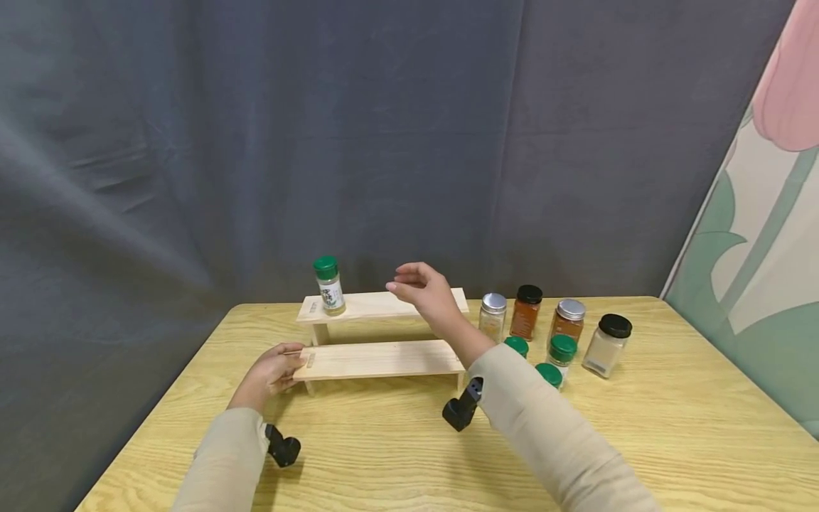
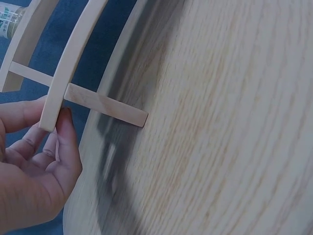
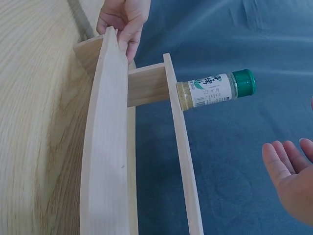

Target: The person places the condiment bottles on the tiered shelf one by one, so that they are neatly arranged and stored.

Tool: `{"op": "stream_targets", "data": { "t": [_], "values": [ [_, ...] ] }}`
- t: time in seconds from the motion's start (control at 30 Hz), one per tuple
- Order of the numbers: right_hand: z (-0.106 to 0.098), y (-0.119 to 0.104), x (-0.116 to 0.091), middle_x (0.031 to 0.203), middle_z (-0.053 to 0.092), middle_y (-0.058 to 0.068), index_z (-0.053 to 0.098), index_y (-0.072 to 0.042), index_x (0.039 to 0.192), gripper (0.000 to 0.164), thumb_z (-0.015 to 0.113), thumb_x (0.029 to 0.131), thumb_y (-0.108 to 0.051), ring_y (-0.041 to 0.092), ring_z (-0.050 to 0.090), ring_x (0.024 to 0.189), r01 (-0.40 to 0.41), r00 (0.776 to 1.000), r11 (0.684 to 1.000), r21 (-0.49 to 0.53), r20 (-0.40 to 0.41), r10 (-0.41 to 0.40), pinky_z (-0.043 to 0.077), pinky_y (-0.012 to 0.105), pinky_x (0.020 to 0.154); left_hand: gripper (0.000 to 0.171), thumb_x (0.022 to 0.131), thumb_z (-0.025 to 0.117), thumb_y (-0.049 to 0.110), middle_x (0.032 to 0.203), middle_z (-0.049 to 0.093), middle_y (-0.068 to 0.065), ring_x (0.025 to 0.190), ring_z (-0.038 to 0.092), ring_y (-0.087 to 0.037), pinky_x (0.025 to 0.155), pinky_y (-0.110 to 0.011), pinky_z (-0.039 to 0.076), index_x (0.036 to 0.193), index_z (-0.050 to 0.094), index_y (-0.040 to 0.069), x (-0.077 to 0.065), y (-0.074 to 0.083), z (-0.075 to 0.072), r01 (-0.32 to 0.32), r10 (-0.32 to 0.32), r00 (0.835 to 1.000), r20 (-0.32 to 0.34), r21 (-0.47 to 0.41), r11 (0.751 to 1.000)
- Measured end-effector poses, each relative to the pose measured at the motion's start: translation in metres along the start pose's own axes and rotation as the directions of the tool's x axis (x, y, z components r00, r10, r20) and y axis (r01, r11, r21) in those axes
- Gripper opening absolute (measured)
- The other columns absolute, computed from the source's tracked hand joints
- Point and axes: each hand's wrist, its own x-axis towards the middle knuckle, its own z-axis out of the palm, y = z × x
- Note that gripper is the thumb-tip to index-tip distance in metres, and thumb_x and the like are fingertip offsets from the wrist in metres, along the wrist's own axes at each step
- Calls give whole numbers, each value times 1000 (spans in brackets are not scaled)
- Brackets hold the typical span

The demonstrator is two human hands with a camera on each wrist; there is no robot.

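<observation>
A two-tier wooden rack [image 1: 384, 360] stands on the table. My left hand [image 1: 271, 371] pinches the left end of its lower shelf between thumb and fingers; the left wrist view shows this grip on the board [image 2: 73, 63] closely. On the upper shelf's left end stands a green-capped spice jar [image 1: 330, 287], upright, its white label [image 3: 211, 90] visible in the right wrist view. Above the right part of the upper shelf hovers my right hand [image 1: 430, 295], fingers loosely bent with nothing in them. In the right wrist view that hand [image 3: 293, 181] is apart from both jar and rack.
Right of the rack several jars stand grouped: a silver-lidded jar [image 1: 493, 317], a black-lidded red-brown jar [image 1: 525, 313], another silver-lidded jar [image 1: 568, 320], a black-lidded pale jar [image 1: 606, 346] and green-capped ones [image 1: 562, 350]. A dark curtain [image 1: 384, 142] hangs behind the table [image 1: 358, 455].
</observation>
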Motion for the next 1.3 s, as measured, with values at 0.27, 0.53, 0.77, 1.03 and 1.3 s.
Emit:
{"op": "stream_targets", "data": {
  "t": [0.27, 0.53, 0.77, 1.03, 1.3],
  "values": [
    [-15, -3, -14, 107, 49, 19, 48, 2, 112, 34, 59, 81, -8, 26, 50, 96, 44, 999, 999, 15, 8, -44, 43, 31, 80, 51, 81, 52, -3, 87, 52, -1, 63, 56, -8, 56, -24, 43, 126, 29, -7, -1, 2, 0, 5, -4, 1000, 9, -8, 1000],
    [-29, -7, -27, 104, 50, 16, 48, 3, 112, 33, 58, 82, -7, 24, 50, 93, 58, 998, 998, -7, 10, -58, 43, 31, 79, 50, 81, 53, -2, 85, 53, 0, 64, 56, -8, 57, -25, 40, 125, 32, -6, 0, 2, -2, 11, -11, 1000, 3, 3, 1000],
    [-41, -5, -35, 103, 50, 17, 47, 4, 112, 34, 58, 81, -7, 18, 52, 88, 50, 999, 999, -21, 5, -50, 44, 29, 79, 51, 83, 53, 1, 83, 56, -1, 65, 56, -8, 59, -25, 41, 127, 30, -7, -1, 2, -3, 21, -21, 1000, 12, 10, 1000],
    [-53, -4, -46, 103, 49, 15, 45, 4, 113, 36, 58, 82, -7, 16, 53, 88, 30, 999, 999, -20, 15, -30, 43, 28, 79, 51, 83, 54, 1, 74, 57, 2, 64, 57, -8, 59, -25, 42, 127, 30, -8, -1, 2, -4, 32, -32, 999, 19, 1, 999],
    [-66, -6, -58, 105, 49, 19, 45, 5, 113, 37, 59, 82, -9, 14, 53, 89, 30, 1000, 998, -54, 3, -30, 43, 26, 78, 54, 83, 53, 1, 76, 57, 0, 66, 58, -9, 60, -25, 46, 129, 26, -9, -1, 4, -4, 45, -44, 998, 46, -16, 999]
  ]
}}
